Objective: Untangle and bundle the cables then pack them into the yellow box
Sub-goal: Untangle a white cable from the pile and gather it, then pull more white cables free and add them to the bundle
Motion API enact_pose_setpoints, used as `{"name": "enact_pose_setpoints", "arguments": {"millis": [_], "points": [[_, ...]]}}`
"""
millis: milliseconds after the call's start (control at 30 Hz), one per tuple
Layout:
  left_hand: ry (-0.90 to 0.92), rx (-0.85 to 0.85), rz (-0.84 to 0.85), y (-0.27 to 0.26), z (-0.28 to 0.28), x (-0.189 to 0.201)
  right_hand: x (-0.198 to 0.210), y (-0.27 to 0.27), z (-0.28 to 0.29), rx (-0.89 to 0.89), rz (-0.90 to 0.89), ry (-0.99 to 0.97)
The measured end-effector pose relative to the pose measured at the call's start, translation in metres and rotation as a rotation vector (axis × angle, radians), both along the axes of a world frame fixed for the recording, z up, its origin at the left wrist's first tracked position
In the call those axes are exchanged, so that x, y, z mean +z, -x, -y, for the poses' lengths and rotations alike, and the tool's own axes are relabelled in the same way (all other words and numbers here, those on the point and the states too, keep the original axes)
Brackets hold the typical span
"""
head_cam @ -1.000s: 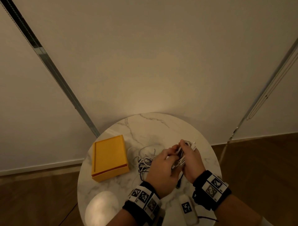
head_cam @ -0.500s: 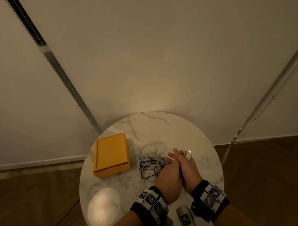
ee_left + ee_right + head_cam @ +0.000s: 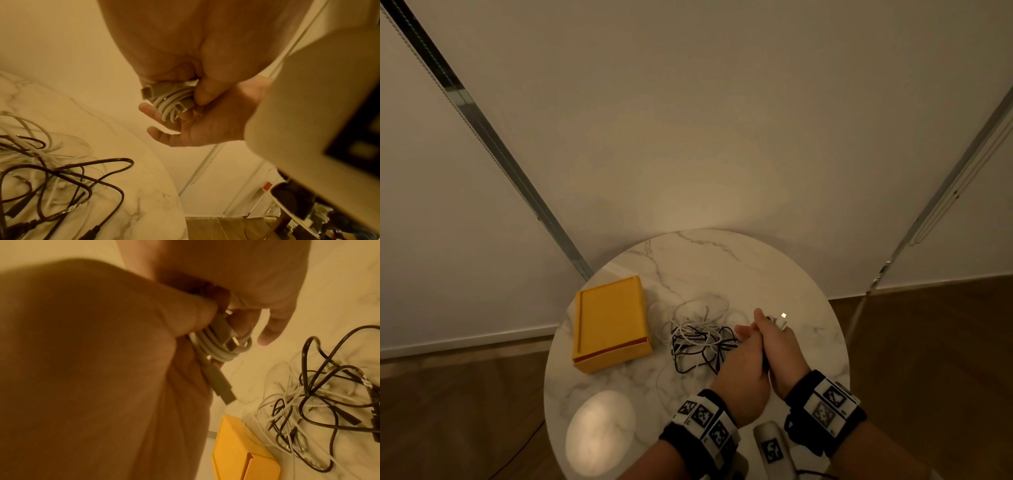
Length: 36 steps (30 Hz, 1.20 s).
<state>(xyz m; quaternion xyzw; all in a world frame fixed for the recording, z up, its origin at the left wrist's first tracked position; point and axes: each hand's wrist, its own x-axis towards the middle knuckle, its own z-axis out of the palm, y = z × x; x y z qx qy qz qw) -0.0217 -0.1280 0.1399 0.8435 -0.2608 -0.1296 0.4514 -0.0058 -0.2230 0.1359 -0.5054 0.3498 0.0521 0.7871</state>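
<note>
So far only one cable looked dealt with. Well to the left of the hands, the yellow box [image 3: 610, 323] lay flat on the table [image 3: 722, 267] with its lid seemingly closed, so nothing appeared packed yet, and it would need opening first. Between the box and the hands sat the tangled pile [image 3: 697, 337] of black and white cables, loose loops spilling toward the box and the nearest strands lying just beside the left hand [image 3: 743, 373]; that whole knot was left to sort. The left hand and right hand [image 3: 782, 354] were pressed together, fingers of both curled round a coiled white cable [image 3: 172, 104], wound into a small bundle with its plugs sticking out, one plug tip [image 3: 783, 315] catching the light above the right knuckles. Whether the coil was secured or merely held I could not tell. Beyond the hands the marble lay bare up to the far rim, giving room to set the bundle down; to the right of the right hand the round edge came close, and a dropped coil might slide off there.
</note>
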Motion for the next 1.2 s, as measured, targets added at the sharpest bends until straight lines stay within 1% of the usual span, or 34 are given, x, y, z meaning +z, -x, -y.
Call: {"name": "enact_pose_setpoints", "arguments": {"millis": [200, 300, 400, 467, 500, 533, 567, 633, 700, 767, 800, 867, 900, 967, 1067, 1200], "points": [[0.094, 0.017, 0.011, -0.004, -0.007, -0.006, 0.004, -0.005, -0.002, -0.029, 0.044, -0.09], [0.146, -0.004, -0.003, -0.005, -0.01, -0.017, -0.003, -0.008, -0.002, -0.039, 0.046, -0.049], [0.121, 0.011, 0.007, -0.01, -0.022, -0.034, -0.017, -0.014, 0.003, -0.077, 0.024, -0.011], [0.061, 0.088, -0.003, -0.017, -0.038, -0.045, -0.029, -0.02, 0.012, -0.082, 0.021, 0.007], [0.001, 0.139, -0.036, -0.021, -0.048, -0.052, -0.034, -0.023, 0.018, -0.06, 0.012, 0.029], [-0.096, 0.189, -0.067, -0.025, -0.06, -0.059, -0.041, -0.025, 0.025, -0.023, 0.0, 0.06], [-0.226, 0.226, -0.071, -0.029, -0.074, -0.067, -0.048, -0.026, 0.031, 0.015, -0.013, 0.093], [-0.518, 0.23, -0.055, -0.032, -0.1, -0.086, -0.063, -0.025, 0.041, 0.078, -0.042, 0.168], [-0.769, 0.102, -0.081, -0.026, -0.117, -0.106, -0.075, -0.023, 0.047, 0.124, -0.058, 0.222], [-0.991, -0.105, -0.078, -0.016, -0.126, -0.123, -0.083, -0.021, 0.049, 0.178, -0.081, 0.242], [-1.069, -0.187, -0.07, -0.011, -0.129, -0.128, -0.085, -0.021, 0.049, 0.213, -0.094, 0.252], [-1.139, -0.283, -0.064, -0.006, -0.133, -0.135, -0.087, -0.022, 0.046, 0.283, -0.107, 0.283], [-1.139, -0.3, -0.059, -0.005, -0.136, -0.135, -0.088, -0.023, 0.044, 0.31, -0.11, 0.305], [-1.075, -0.289, -0.051, -0.004, -0.14, -0.137, -0.087, -0.024, 0.04, 0.357, -0.113, 0.353], [-0.85, -0.137, -0.03, -0.007, -0.142, -0.132, -0.083, -0.023, 0.033, 0.439, -0.123, 0.378], [-0.587, 0.007, 0.033, -0.024, -0.135, -0.096, -0.066, -0.024, 0.019, 0.587, -0.068, 0.364]]}}
